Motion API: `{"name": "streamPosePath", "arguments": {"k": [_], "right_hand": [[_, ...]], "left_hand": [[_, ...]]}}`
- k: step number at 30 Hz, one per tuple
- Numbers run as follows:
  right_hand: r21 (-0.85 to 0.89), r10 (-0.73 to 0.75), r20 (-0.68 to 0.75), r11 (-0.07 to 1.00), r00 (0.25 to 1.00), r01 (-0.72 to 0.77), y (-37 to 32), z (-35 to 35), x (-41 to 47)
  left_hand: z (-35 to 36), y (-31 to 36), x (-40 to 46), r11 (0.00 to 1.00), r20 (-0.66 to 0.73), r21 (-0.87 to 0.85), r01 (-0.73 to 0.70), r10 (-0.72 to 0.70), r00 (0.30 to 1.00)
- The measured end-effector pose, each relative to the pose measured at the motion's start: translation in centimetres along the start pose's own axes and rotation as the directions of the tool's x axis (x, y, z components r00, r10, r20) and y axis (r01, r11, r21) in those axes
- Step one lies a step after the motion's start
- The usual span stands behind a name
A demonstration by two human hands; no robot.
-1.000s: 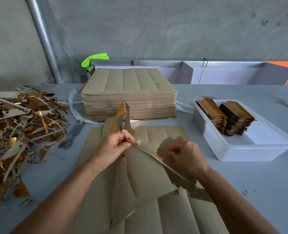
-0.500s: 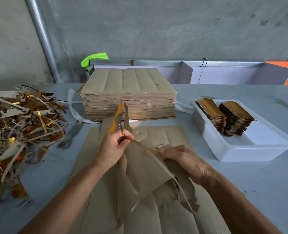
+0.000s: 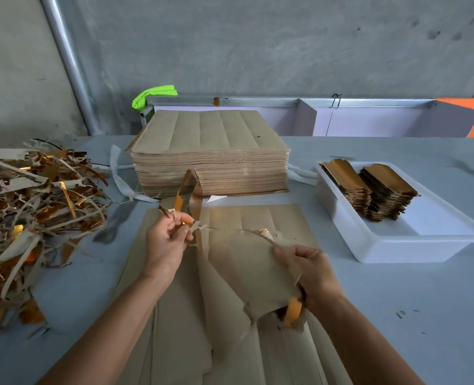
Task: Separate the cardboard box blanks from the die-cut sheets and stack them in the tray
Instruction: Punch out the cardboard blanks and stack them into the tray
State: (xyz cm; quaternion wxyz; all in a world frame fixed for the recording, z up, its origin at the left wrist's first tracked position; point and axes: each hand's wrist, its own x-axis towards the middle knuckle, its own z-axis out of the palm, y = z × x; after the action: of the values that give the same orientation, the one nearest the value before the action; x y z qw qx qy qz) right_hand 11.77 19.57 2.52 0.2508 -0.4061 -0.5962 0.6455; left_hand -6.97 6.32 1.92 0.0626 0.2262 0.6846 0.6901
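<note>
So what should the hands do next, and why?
Probably pull apart a bit more: the left hand pinches gold waste strips, the right hand grips a blank whose top edge looks joined to them by a thin strip.

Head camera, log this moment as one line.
left hand: pinches scrap strip | right hand: grips blank | tray: two stacks | phase: separating

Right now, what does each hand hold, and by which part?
The left hand pinches a thin waste strip at its lower end. The right hand grips the cardboard blank by its right edge.
</note>
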Motion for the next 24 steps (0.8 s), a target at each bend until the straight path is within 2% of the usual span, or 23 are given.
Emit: {"name": "streamPosePath", "arguments": {"k": [1, 2, 3, 5, 7, 9, 11, 13, 15, 16, 18, 19, 21, 24], "right_hand": [[-0.186, -0.085, -0.093, 0.980, 0.992, 0.066, 0.3, -0.1, 0.4], [-0.382, -0.198, -0.134, 0.914, 0.971, 0.134, 0.4, -0.3, 0.5], [-0.510, -0.301, -0.118, 0.836, 0.946, 0.203, 0.3, -0.3, 0.5], [-0.571, -0.396, -0.082, 0.771, 0.915, 0.282, 0.3, -0.3, 0.6], [-0.519, -0.376, -0.207, 0.825, 0.903, 0.224, 0.4, -0.6, 1.3], [-0.330, -0.248, -0.414, 0.938, 0.876, 0.109, 0.1, -1.7, 2.3], [-0.137, -0.132, -0.577, 0.988, 0.806, 0.064, -0.3, -2.9, 3.1], [-0.057, -0.091, -0.661, 0.996, 0.745, 0.070, -0.4, -3.8, 3.3], [-0.034, -0.085, -0.658, 0.996, 0.748, 0.083, -0.4, -3.6, 3.3], [-0.047, -0.101, -0.638, 0.995, 0.763, 0.092, -0.3, -3.3, 3.3], [-0.097, -0.148, -0.595, 0.989, 0.790, 0.112, -0.1, -2.6, 3.2], [-0.118, -0.174, -0.577, 0.985, 0.798, 0.129, 0.0, -2.3, 3.1], [-0.155, -0.244, -0.551, 0.970, 0.798, 0.190, -0.2, -1.7, 2.8], [-0.258, -0.362, -0.545, 0.931, 0.757, 0.259, -0.7, -0.7, 2.3]], "left_hand": [[-0.2, 0.0, 0.0, 1.000, 0.009, -0.005, -0.018, 0.018, 1.000], [-0.4, 0.2, 0.0, 0.999, 0.009, -0.009, -0.037, 0.038, 0.999], [-0.6, 0.5, 0.1, 0.998, 0.010, -0.010, -0.060, 0.060, 0.998], [-0.7, 1.3, 0.6, 0.995, 0.037, -0.032, -0.096, 0.097, 0.995], [-1.1, 1.7, 0.9, 0.995, 0.075, -0.039, -0.093, 0.096, 0.993], [-1.7, 1.8, 1.0, 0.995, 0.116, 0.006, -0.100, 0.099, 0.988], [-2.5, 1.5, 0.9, 0.973, 0.179, 0.144, -0.181, 0.155, 0.972], [-3.1, 1.3, 0.6, 0.894, 0.301, 0.339, -0.292, 0.190, 0.934], [-2.9, 1.4, 0.0, 0.833, 0.434, 0.419, -0.361, 0.165, 0.886], [-2.5, 1.9, -0.4, 0.838, 0.471, 0.407, -0.364, 0.148, 0.869], [-1.1, 3.6, -1.3, 0.861, 0.492, 0.393, -0.322, 0.099, 0.865], [-0.3, 4.4, -1.6, 0.841, 0.493, 0.426, -0.335, 0.094, 0.865], [1.3, 5.8, -2.4, 0.710, 0.528, 0.550, -0.439, 0.111, 0.842], [4.3, 6.1, -5.3, 0.558, 0.640, 0.602, -0.571, 0.090, 0.763]]}}
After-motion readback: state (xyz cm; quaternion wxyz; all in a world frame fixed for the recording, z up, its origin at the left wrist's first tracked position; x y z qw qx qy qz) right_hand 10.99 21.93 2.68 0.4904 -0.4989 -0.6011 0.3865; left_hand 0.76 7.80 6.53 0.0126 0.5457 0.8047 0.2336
